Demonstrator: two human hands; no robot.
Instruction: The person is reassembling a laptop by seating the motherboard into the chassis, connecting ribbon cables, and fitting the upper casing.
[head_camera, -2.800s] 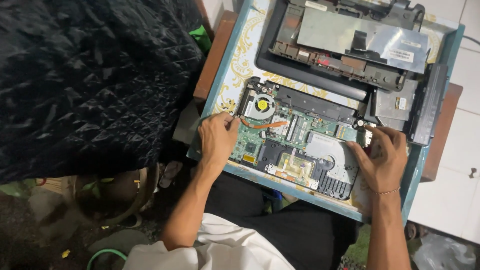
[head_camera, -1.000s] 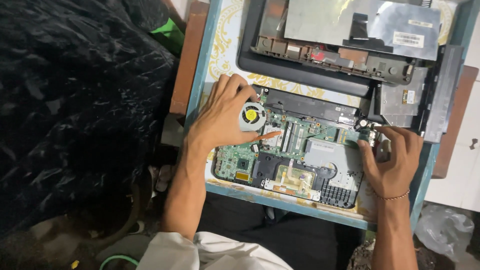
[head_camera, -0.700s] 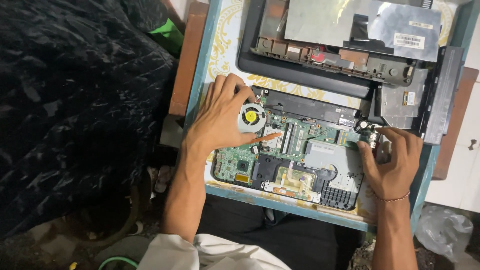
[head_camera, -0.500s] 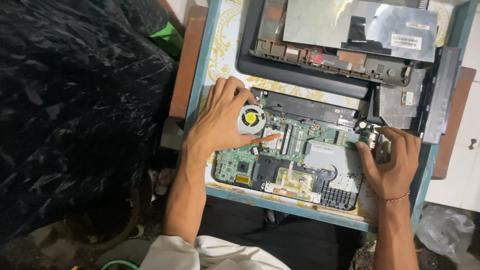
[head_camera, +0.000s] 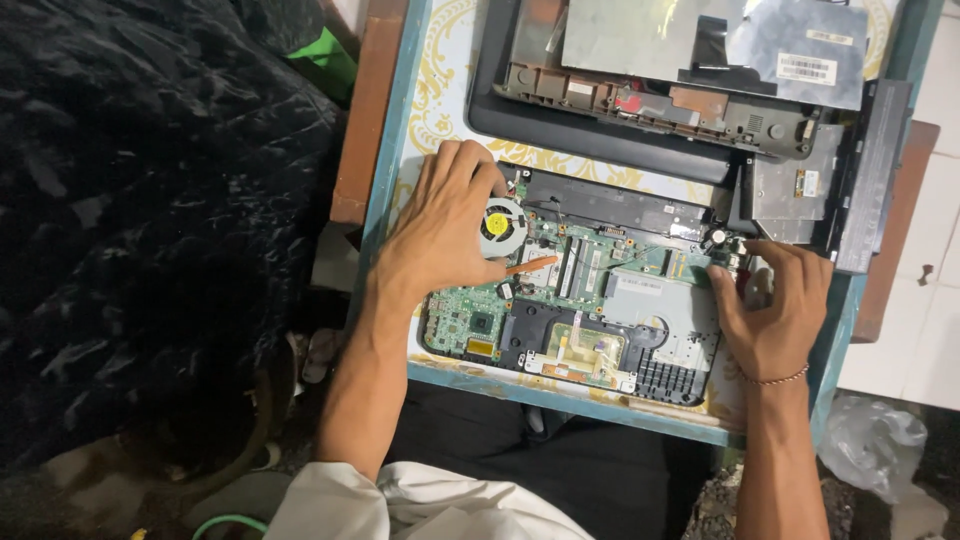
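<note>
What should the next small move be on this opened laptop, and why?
Probably lift the green motherboard gently at both ends to test whether it comes free. The left hand rests on its left end beside the cooling fan, and the right hand pinches its right edge, with the laptop base underneath.

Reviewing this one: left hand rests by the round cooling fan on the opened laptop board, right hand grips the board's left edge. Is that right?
Not quite. The head view shows the right hand at the right edge of the laptop board, not the left. The left hand does rest by the round cooling fan.
</note>
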